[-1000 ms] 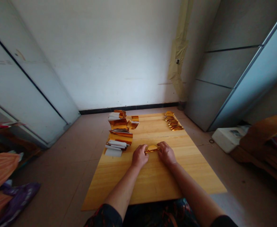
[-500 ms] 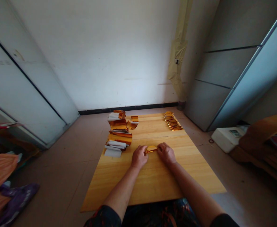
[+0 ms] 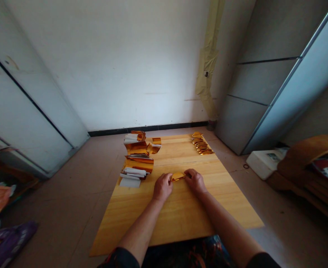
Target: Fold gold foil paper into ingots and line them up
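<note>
Left of the left hand (image 3: 162,187) a stack of gold and white sheets (image 3: 137,160) lies on the counter (image 3: 180,216). Its fingers are curled shut, pinching the left end of a small folded gold foil piece (image 3: 177,175); the right hand (image 3: 195,181) pinches the other end. Against half a second ago, the hands sit closer together and the foil looks more compact.
</note>
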The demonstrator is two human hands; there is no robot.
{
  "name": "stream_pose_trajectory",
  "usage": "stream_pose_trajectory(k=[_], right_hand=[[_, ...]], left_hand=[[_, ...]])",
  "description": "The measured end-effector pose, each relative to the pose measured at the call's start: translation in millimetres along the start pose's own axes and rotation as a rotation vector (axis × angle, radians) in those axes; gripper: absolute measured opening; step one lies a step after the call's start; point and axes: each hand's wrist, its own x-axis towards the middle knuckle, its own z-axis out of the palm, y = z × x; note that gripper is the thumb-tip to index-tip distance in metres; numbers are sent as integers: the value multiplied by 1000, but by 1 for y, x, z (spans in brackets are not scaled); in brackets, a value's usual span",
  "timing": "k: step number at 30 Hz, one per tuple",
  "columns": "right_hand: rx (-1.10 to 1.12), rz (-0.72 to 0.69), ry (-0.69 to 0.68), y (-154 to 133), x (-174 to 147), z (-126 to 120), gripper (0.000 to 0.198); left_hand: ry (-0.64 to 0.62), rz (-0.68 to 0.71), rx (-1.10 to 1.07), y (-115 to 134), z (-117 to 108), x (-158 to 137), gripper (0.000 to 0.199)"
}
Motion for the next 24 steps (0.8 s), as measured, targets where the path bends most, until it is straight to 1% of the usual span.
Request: stream_pose_trajectory(k=[4, 6, 9, 12, 13, 16, 18, 21, 24], right_hand=[[146, 147, 23, 6, 4, -4, 20], [217, 226, 72, 16, 8, -11, 24], [274, 309, 189, 40, 16, -31, 28], [250, 380, 327, 66, 24, -58, 31], [247, 397, 351, 72, 26, -67, 34], [227, 397, 401, 86, 36, -90, 36], [181, 383, 404, 91, 42, -100, 35], [102, 361, 373, 97, 52, -108, 34], [59, 351, 339, 103, 57, -107, 32]], left_hand=[[7, -7, 2, -1, 1, 0, 39], [5, -13, 5, -2, 1, -1, 40], [2, -16, -4, -5, 0, -2, 40], [5, -5, -23, -6, 1, -2, 38], [7, 0, -30, -6, 1, -3, 38], [17, 17, -45, -6, 1, -4, 37], [27, 30, -47, -6, 1, -5, 37], [37, 50, -48, -7, 0, -7, 35], [40, 56, -57, -7, 0, -9, 32]])
